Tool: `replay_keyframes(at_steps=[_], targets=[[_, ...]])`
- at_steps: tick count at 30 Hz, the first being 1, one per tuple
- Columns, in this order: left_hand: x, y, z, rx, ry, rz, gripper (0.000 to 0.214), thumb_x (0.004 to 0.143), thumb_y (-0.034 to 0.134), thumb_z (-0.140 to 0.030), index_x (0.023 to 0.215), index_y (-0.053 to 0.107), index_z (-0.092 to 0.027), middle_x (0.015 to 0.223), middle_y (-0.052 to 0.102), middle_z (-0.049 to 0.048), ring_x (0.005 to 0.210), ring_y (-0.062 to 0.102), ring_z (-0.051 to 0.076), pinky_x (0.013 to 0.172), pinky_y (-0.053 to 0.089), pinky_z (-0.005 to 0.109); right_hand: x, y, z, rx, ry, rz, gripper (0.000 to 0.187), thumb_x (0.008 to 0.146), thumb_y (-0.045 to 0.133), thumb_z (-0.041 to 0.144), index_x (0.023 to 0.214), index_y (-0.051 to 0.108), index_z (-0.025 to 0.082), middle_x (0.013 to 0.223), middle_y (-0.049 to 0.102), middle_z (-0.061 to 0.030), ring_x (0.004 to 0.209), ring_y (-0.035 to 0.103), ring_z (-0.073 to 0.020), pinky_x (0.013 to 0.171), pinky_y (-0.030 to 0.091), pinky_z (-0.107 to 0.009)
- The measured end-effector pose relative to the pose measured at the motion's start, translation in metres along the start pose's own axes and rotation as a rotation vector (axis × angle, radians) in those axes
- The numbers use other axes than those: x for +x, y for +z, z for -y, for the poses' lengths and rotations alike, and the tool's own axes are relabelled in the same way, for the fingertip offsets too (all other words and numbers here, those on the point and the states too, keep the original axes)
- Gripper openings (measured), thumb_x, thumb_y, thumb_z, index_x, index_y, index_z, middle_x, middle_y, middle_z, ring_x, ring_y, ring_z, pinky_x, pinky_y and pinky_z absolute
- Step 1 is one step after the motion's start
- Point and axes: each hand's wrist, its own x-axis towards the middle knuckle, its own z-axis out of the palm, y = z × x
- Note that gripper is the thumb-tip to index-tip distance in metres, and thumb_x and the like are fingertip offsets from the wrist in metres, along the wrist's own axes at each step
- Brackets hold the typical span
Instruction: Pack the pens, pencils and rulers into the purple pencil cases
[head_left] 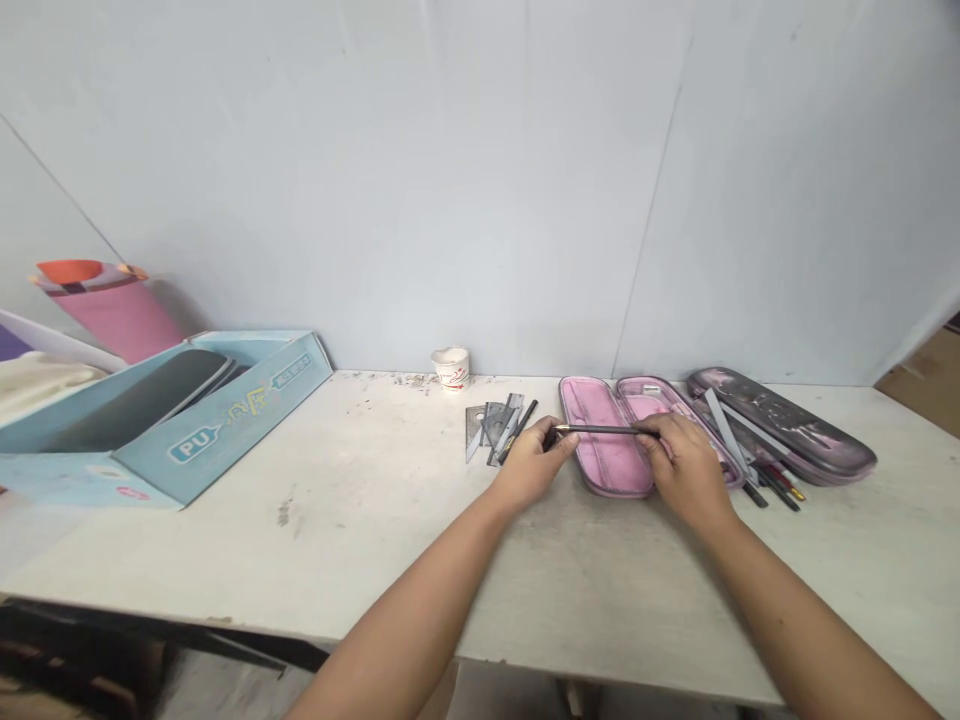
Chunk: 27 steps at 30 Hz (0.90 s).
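Note:
My left hand [534, 455] and my right hand [684, 462] hold a slim black pen [604, 430] level between them. My right hand is closed on the pen's right end. At its gold-coloured left end, the fingers of my left hand are pinched together. A small dark piece shows there; I cannot tell if it belongs to the pen. Below and behind the pen lies an unzipped pink pencil case [611, 465], spread flat. Just left of my left hand are several rulers and set squares [491, 425] with a black pen-like stick [525, 418].
A closed dark pencil case [787, 425] lies at the right, with rulers, pens and pencils [780, 485] beside it. A white paper cup [451, 370] stands by the wall. At the left, a light blue box [247, 420] contains a dark case [161, 395]; a pink pouch [112, 315] is behind.

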Motion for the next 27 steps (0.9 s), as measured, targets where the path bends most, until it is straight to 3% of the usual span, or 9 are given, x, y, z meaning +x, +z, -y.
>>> replay_keyframes(at_steps=[6,10,14,20,23,27], targets=[[0.0,-0.003,-0.002,0.336,0.028,0.047,0.024,0.084,0.046,-0.037,0.083,0.057,-0.016,0.069,0.051,-0.0014,0.065,0.047,0.012,0.061,0.037,0.023,0.0,-0.003,-0.009,-0.1,-0.065,0.013,0.016,0.085,0.045,0.022,0.089,0.06,0.021,0.088,0.062,-0.0044,0.089,0.053,-0.0206,0.081,0.037,-0.034],[0.0,-0.003,0.002,0.498,0.12,0.042,0.026,0.083,0.044,-0.024,0.101,0.06,-0.016,0.087,0.059,0.0056,0.083,0.055,0.017,0.078,0.043,0.029,0.0,-0.005,-0.011,-0.178,-0.069,0.026,0.017,0.086,0.045,0.023,0.091,0.061,0.021,0.091,0.062,-0.005,0.091,0.052,-0.0214,0.083,0.036,-0.036],[0.002,-0.006,0.007,0.507,0.26,0.057,0.036,0.085,0.039,-0.016,0.116,0.056,-0.015,0.098,0.058,0.0101,0.094,0.055,0.018,0.088,0.043,0.032,0.002,-0.008,-0.012,-0.203,-0.072,0.032,0.018,0.087,0.045,0.025,0.093,0.062,0.021,0.093,0.062,-0.0053,0.092,0.051,-0.0215,0.084,0.036,-0.036],[0.002,-0.007,0.006,0.539,0.28,-0.041,0.023,0.084,0.043,-0.015,0.104,0.057,-0.019,0.089,0.064,0.0042,0.082,0.059,0.015,0.078,0.046,0.029,0.002,-0.006,0.0,-0.171,-0.098,0.016,0.018,0.086,0.046,0.024,0.09,0.064,0.02,0.086,0.063,-0.0048,0.09,0.048,-0.021,0.086,0.036,-0.037],[0.002,-0.008,0.008,0.633,0.342,-0.069,0.019,0.083,0.043,-0.012,0.093,0.057,-0.018,0.084,0.064,0.0041,0.077,0.058,0.016,0.073,0.046,0.028,0.001,-0.002,0.011,-0.181,-0.148,0.018,0.018,0.084,0.047,0.02,0.087,0.065,0.019,0.081,0.062,-0.0049,0.089,0.046,-0.0217,0.087,0.034,-0.038],[0.003,-0.01,0.012,0.709,0.423,-0.079,0.019,0.083,0.043,-0.012,0.094,0.057,-0.018,0.084,0.064,0.0044,0.077,0.058,0.016,0.071,0.046,0.028,0.0,-0.002,0.018,-0.2,-0.162,0.022,0.017,0.083,0.047,0.017,0.085,0.065,0.018,0.08,0.062,-0.0052,0.088,0.045,-0.022,0.088,0.034,-0.038]])
